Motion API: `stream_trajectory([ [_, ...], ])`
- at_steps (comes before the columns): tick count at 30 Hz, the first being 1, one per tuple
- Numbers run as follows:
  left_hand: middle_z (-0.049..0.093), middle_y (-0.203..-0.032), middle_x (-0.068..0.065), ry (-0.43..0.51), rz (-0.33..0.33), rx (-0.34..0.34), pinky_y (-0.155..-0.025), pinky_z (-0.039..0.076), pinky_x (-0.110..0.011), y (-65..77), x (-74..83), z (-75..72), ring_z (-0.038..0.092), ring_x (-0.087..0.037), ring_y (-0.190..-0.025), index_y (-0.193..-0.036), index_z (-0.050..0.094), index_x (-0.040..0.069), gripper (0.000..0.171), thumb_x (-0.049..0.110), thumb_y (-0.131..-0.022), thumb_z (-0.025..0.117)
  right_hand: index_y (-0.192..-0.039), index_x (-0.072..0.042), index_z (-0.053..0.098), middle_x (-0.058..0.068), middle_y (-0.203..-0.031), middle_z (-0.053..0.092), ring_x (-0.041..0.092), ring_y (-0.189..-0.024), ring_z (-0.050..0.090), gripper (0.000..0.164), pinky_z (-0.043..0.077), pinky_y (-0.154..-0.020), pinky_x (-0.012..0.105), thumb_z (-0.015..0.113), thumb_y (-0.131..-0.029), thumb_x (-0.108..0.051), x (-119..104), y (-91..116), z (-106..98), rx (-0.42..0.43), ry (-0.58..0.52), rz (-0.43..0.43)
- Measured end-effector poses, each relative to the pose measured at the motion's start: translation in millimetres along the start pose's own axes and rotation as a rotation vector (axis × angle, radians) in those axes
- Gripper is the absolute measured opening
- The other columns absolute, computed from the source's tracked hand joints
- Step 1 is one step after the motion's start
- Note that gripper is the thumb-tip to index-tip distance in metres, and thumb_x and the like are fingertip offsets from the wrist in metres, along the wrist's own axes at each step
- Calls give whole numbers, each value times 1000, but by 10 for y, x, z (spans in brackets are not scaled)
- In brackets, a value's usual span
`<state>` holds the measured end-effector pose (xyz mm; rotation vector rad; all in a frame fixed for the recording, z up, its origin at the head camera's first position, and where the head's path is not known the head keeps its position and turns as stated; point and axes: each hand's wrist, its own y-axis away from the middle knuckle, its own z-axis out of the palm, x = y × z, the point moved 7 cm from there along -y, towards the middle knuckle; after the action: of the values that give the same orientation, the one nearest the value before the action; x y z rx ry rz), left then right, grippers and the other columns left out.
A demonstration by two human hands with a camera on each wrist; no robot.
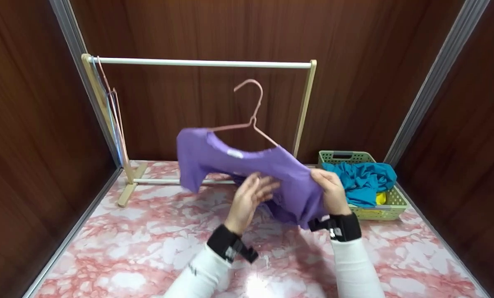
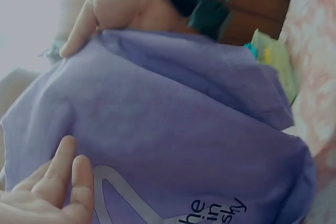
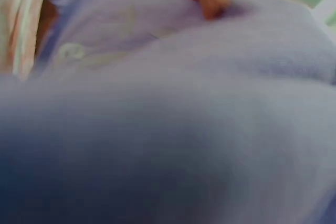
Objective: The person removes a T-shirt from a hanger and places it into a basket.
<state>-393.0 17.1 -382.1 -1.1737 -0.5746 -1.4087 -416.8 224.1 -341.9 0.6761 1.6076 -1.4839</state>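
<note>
A purple T-shirt hangs on a pink hanger, whose hook points up, in mid-air over the table. My right hand grips the shirt at its right shoulder, thumb on top of the cloth. In front of the shirt is my left hand, its fingers extended against the fabric. The left wrist view has the left fingers beside a white print and dark lettering on the cloth. In the right wrist view, blurred purple fabric hides the right hand.
Behind stands a clothes rack with a white rail and wooden legs. Several hangers hang at its left end. At the back right, a green basket holds teal cloth and something yellow. Brown panels enclose the pink-and-white marbled table.
</note>
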Motion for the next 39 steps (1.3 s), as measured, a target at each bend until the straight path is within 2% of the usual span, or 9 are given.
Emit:
stream_trajectory([
  [6, 67, -128, -29, -158, 50, -36, -87, 58, -31, 307, -83, 19, 73, -36, -110, -129, 46, -8, 41, 27, -114, 31, -91, -16, 78, -10, -80, 71, 1, -69, 63, 41, 50, -63, 16, 43, -105, 0, -24, 238, -52, -101, -127, 10],
  [11, 74, -99, -31, -403, 156, -15, -76, 63, -37, 409, 59, -132, 76, -38, -85, -114, 61, -11, 44, 22, -114, 33, -78, -17, 72, -13, -69, 63, -1, -60, 58, 45, 46, -56, 13, 40, -104, 2, 86, 301, -86, -154, -161, 69],
  [14, 75, -88, -24, -538, 337, 129, -77, 63, -36, 464, 278, -339, 75, -30, -80, -104, 67, -7, 33, 14, -111, 42, -75, -19, 70, -13, -67, 64, -2, -59, 60, 48, 47, -55, 14, 39, -103, 2, 207, 307, -109, -165, -162, 138],
  [18, 73, -93, -16, -689, 620, 432, -87, 54, -26, 569, 597, -717, 68, -22, -91, -99, 69, -3, 18, 3, -105, 53, -77, -23, 73, -15, -70, 67, -3, -63, 62, 47, 50, -59, 14, 42, -102, 2, 347, 315, -165, -150, -151, 206],
  [22, 70, -107, -18, -801, 728, 624, -98, 46, -32, 618, 758, -1082, 61, -30, -107, -104, 71, -3, 15, 2, -101, 58, -81, -28, 78, -18, -74, 70, -5, -65, 63, 49, 50, -62, 13, 45, -100, 3, 430, 326, -233, -125, -148, 232],
  [26, 74, -106, -18, -997, 564, 645, -98, 47, -47, 589, 762, -1360, 65, -38, -106, -100, 77, 2, 21, 14, -102, 60, -82, -27, 79, -17, -73, 71, -5, -64, 63, 51, 50, -60, 12, 43, -99, 4, 457, 327, -250, -160, -182, 234],
  [28, 73, -86, -15, -1114, 429, 605, -85, 50, -48, 569, 731, -1451, 67, -35, -87, -78, 74, 6, 30, 20, -102, 61, -85, -26, 81, -16, -75, 73, -4, -64, 64, 53, 50, -60, 12, 41, -100, 5, 441, 336, -243, -189, -216, 232],
  [33, 40, -53, 0, -1277, 152, 472, -51, 33, -33, 529, 618, -1532, 45, -20, -56, -50, 37, 20, 59, 32, -103, 59, -92, -22, 82, -12, -81, 76, -2, -68, 67, 53, 52, -62, 13, 37, -101, 5, 387, 351, -257, -217, -264, 210],
  [39, 50, -57, -6, -1293, 126, 504, -49, 35, -34, 513, 575, -1509, 50, -21, -58, -51, 36, 23, 58, 36, -103, 58, -83, -19, 78, -14, -74, 69, -2, -65, 62, 45, 49, -60, 14, 44, -101, 5, 424, 300, -358, -65, -144, 169],
])
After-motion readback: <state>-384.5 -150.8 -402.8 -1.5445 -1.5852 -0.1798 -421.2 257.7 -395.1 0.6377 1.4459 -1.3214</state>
